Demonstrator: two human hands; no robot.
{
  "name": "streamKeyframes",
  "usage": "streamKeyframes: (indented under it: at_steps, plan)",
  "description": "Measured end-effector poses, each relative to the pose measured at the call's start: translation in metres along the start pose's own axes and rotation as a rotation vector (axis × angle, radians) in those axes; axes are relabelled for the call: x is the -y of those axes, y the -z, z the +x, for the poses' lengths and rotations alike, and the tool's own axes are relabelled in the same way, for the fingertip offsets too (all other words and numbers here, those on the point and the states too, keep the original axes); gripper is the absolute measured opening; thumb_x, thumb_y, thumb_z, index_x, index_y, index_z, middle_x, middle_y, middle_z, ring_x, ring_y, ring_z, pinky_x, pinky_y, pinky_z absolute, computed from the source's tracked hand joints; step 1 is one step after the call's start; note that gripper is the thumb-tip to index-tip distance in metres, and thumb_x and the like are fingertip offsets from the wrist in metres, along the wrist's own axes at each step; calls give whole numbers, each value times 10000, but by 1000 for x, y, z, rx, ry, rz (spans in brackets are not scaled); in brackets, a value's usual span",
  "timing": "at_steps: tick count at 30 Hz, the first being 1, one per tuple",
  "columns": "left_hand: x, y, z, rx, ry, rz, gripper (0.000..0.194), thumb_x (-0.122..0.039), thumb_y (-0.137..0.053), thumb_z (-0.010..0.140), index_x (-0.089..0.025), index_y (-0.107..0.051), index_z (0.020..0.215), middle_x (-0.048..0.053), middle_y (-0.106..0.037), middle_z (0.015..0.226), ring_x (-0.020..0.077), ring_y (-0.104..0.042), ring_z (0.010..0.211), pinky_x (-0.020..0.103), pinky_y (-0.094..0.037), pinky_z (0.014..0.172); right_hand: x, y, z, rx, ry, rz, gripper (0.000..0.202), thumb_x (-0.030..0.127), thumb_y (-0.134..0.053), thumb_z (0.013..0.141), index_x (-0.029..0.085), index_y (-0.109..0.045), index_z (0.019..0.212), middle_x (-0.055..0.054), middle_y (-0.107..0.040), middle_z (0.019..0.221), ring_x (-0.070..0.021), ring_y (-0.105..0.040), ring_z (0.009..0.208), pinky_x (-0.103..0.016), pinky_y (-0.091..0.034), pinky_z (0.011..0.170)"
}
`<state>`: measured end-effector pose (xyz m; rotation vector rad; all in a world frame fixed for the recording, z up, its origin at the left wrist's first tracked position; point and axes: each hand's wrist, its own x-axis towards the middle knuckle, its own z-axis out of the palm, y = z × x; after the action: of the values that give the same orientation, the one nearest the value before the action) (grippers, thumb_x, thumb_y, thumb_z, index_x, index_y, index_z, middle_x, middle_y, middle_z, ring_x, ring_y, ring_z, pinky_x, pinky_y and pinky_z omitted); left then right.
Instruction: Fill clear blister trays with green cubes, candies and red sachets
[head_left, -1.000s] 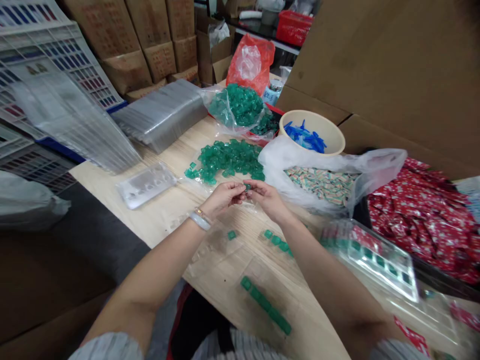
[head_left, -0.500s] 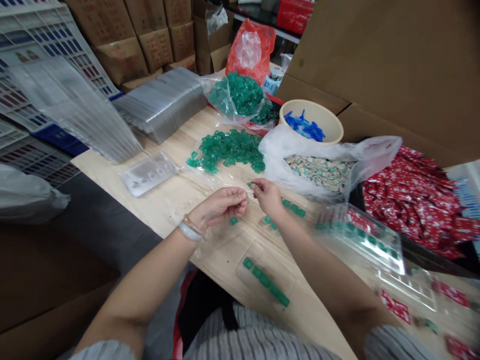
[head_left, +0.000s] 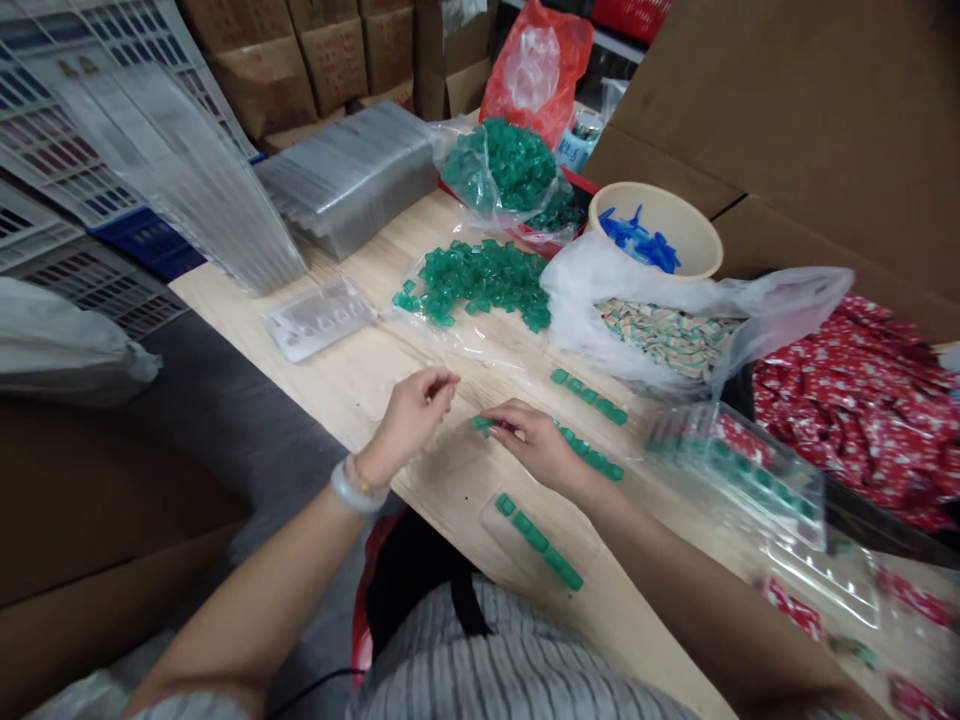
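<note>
My right hand (head_left: 531, 442) pinches a small translucent green square plastic piece (head_left: 481, 425) just above the wooden table (head_left: 442, 490). To its left, my left hand (head_left: 417, 412) is raised with thumb and fingertips pressed together. Whatever may be between those fingertips is too small to make out. Beside the right hand runs a row of green pieces (head_left: 596, 458), partly hidden by it. Farther back lies a second row (head_left: 589, 397). Closer to my body, a third row (head_left: 538, 540) rests on what looks like a clear sheet. A loose heap of green pieces (head_left: 480, 282) lies beyond my hands.
A clear plastic tray (head_left: 319, 320) sits at left, before stacked clear trays (head_left: 360, 165). Behind the heap stands a bag of green pieces (head_left: 510, 165). A cream bowl (head_left: 701, 240), a white bag (head_left: 577, 300) of striped pieces and red packets (head_left: 855, 410) fill the right.
My hands have drawn apart. The right has come down nearer the table with the green piece, while the left has shifted left. The whole view has also shifted slightly.
</note>
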<state>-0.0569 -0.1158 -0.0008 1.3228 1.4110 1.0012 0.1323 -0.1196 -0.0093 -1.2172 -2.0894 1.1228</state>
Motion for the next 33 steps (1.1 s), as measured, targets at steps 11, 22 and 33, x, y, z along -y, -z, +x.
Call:
streamKeyframes:
  at_steps: [11,22,33]
  plan:
    - [49,-19,-52,-93,-208,296,197,-128,-410,807,-158,-578,906,60,-580,854,157,-541,829,297,-444,765,-12,-13,17,216,257,-480,172,215,-485,817,155,-615,912,-79,-608,862,-193,-526,870,-358,-405,792]
    - [12,-17,-37,118,202,-212,158,-213,-490,739,-143,-631,736,2,-558,607,108,-475,545,232,-365,532,18,-4,4,21,76,-97,160,225,-529,774,184,-563,925,-39,-574,831,-123,-537,727,-276,-445,699]
    - [2,-20,-34,347,649,-935,255,-278,-725,562,-110,-555,651,-40,-425,549,32,-355,476,172,-220,428,31,3,-1,-23,140,-170,152,204,-508,784,164,-578,913,-60,-571,813,-128,-531,699,-278,-445,670]
